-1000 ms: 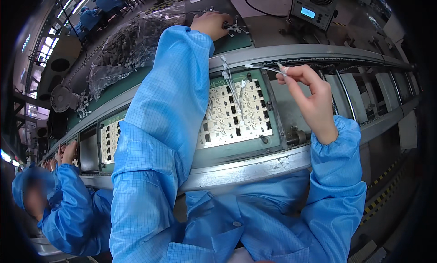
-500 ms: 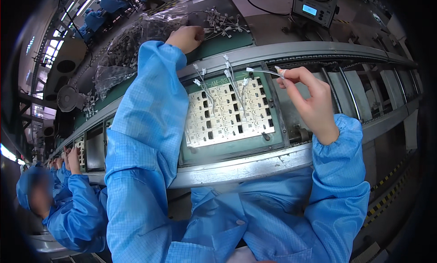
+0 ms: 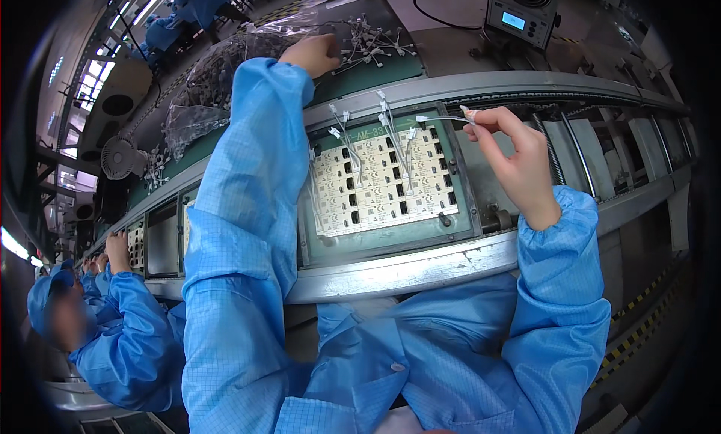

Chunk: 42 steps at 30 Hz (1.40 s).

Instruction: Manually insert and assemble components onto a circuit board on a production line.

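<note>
While both blue sleeves span the conveyor, layout as follows:

Right hand: right hand raised over the tray's top-right corner, thumb and forefinger pinched shut on one end of a thin white short wire lead with a small plug; other fingers curled loosely.

Left hand: left hand stretched far forward past the rail, fingers bent down onto a loose heap of white wire leads on the dark green surface; whether it actually grips one, cannot tell.

Tray: grey-green rectangular carrier tray sits between the two metal rails, holding a white panel of small circuit boards; several white leads stand up from the panel's upper half.

Edges: near rail runs just below the tray; far rail just above it.

Room: left forearm covers the tray's left edge; right side of the tray is open.

Surroundings: clear plastic bags left of the heap; grey box with a small lit display at top right; a co-worker's blue sleeve at lower left.
</note>
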Tool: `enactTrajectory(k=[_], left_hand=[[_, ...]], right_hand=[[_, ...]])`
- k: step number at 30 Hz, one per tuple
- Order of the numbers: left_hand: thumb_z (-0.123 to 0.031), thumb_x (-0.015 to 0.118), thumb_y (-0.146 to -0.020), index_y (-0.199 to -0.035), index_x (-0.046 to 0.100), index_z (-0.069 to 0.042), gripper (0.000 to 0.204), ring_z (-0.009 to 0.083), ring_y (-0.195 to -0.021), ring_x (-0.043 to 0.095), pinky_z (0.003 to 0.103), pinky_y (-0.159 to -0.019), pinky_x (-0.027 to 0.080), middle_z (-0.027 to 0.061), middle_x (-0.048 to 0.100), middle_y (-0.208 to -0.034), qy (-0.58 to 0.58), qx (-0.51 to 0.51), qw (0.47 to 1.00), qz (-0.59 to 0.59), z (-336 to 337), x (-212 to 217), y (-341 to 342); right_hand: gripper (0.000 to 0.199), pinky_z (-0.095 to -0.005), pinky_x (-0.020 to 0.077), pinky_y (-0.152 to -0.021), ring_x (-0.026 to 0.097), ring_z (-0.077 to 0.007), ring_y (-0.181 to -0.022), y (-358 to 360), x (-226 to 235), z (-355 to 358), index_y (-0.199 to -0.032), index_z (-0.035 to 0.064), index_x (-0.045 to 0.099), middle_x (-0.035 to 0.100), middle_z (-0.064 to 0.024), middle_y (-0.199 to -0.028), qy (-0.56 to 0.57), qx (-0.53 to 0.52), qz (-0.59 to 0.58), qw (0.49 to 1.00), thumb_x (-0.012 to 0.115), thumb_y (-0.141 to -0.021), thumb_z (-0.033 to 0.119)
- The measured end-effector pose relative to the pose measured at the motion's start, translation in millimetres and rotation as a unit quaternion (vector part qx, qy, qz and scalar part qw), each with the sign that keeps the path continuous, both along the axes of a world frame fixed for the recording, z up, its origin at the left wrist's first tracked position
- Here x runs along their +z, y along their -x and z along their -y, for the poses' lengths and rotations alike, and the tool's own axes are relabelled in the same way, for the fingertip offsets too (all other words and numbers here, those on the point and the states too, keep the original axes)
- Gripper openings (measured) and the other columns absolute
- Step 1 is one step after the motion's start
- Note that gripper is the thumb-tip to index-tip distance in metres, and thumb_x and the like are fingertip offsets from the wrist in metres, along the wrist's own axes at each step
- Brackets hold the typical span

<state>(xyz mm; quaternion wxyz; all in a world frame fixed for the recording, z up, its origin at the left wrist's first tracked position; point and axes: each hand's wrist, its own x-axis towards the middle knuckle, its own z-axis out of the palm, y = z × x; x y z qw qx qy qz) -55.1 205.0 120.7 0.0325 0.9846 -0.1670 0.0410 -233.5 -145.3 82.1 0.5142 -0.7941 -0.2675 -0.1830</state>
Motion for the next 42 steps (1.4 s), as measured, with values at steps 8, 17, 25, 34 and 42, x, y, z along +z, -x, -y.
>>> enactTrajectory(k=[8,17,25,34,42], left_hand=[[-0.028,0.066,-0.084,-0.103,0.072,-0.013,0.025,0.0361,-0.095,0.068,0.045,-0.084,0.054,0.0139,0.072,-0.1,-0.044,0.017,0.993,0.108,1,-19,-20],[-0.019,0.067,-0.087,-0.101,0.063,0.0,0.024,0.0305,-0.079,0.071,0.039,-0.071,0.055,0.0209,0.07,-0.085,0.225,-0.004,0.946,0.235,-3,55,81],[-0.003,0.067,-0.091,-0.104,0.067,0.002,0.014,0.0132,-0.08,0.065,0.026,-0.073,0.053,0.0069,0.071,-0.09,0.472,-0.044,0.858,0.2,19,61,219],[-0.008,0.071,-0.093,-0.098,0.066,-0.001,0.01,0.0056,-0.073,0.06,0.021,-0.068,0.05,0.0023,0.068,-0.087,0.568,-0.023,0.822,0.002,-14,37,227],[-0.007,0.07,-0.093,-0.101,0.065,0.0,0.012,0.0095,-0.083,0.066,0.022,-0.075,0.052,0.0061,0.071,-0.091,0.649,-0.011,0.756,-0.081,-16,30,235]], right_hand=[[0.01,-0.0277,0.0553,-0.085,0.072,-0.0166,-0.095,0,1,-5,-0.103,-0.0049,0.065,0.073,-0.0111,-0.1,-0.021,-0.005,0.001,1.0,0.061,-0.094,-0.004],[0.011,-0.0365,0.0438,-0.071,0.059,-0.0248,-0.077,34,-16,-50,-0.088,0.0045,0.065,0.064,-0.0069,-0.08,0.193,0.067,0.187,0.961,0.073,-0.08,0.002],[0.011,-0.034,0.0396,-0.074,0.056,-0.0241,-0.078,49,-12,-46,-0.088,0.0039,0.065,0.061,-0.0064,-0.081,0.246,0.11,0.093,0.959,0.074,-0.082,0.005],[0.013,-0.0346,0.0405,-0.081,0.058,-0.0232,-0.081,56,-14,-49,-0.088,0.0033,0.065,0.062,-0.0045,-0.082,0.29,0.086,0.148,0.942,0.074,-0.079,0.0],[0.015,-0.0364,0.0406,-0.083,0.058,-0.0232,-0.079,57,-11,-52,-0.086,0.0047,0.064,0.061,-0.0041,-0.08,0.311,0.086,0.182,0.929,0.073,-0.076,-0.003]])
